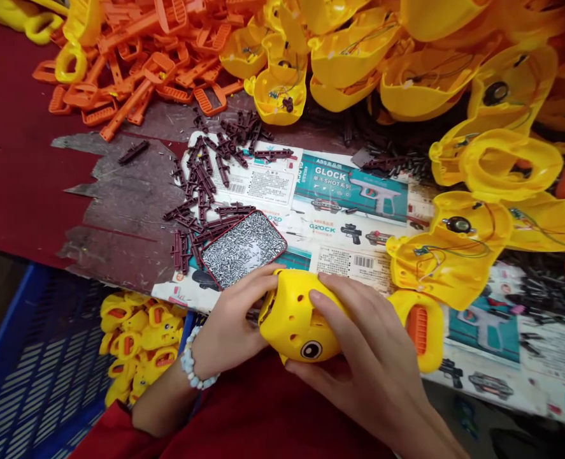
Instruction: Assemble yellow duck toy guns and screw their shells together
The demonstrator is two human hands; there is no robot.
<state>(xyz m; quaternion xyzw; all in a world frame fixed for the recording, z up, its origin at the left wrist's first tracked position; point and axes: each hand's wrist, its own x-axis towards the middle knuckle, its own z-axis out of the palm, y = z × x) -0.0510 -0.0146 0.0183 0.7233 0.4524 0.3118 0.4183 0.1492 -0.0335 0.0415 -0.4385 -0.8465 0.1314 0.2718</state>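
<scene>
The left grip (238,319) and right grip (371,335) clasp a yellow toy casing (292,312); a red-rimmed tray (254,258) of metal fasteners (232,245) lies toward eleven o'clock from it.

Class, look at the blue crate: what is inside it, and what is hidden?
Inside the blue crate, yellow toy pieces are piled, some with orange parts. Anything lower down is covered by the top pieces, and the left forearm hides more.

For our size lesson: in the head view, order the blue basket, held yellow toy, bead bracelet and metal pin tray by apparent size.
1. Blue basket, partly out of frame
2. Yellow toy
3. Metal pin tray
4. Bead bracelet
</scene>
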